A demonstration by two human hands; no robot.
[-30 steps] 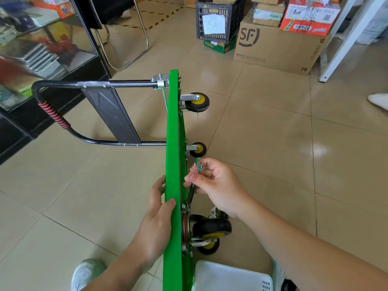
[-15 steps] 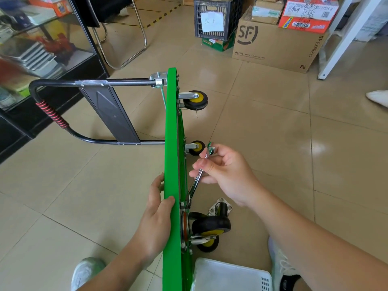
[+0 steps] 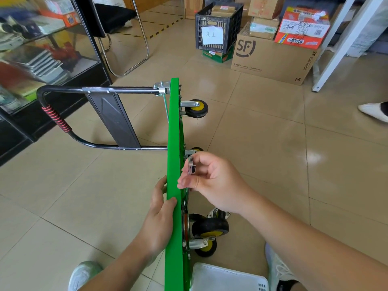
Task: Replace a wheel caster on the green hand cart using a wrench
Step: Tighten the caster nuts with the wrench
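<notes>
Hands, two: left hand point(image 3: 159, 215) grips one green cart point(image 3: 175, 143), right hand point(image 3: 214, 185) pinches one wrench point(image 3: 191, 166).

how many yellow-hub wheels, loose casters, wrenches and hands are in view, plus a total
yellow-hub wheels: 4
loose caster: 1
wrench: 1
hands: 2, the left hand gripping the green hand cart, the right hand pinching the wrench
total: 8
</notes>
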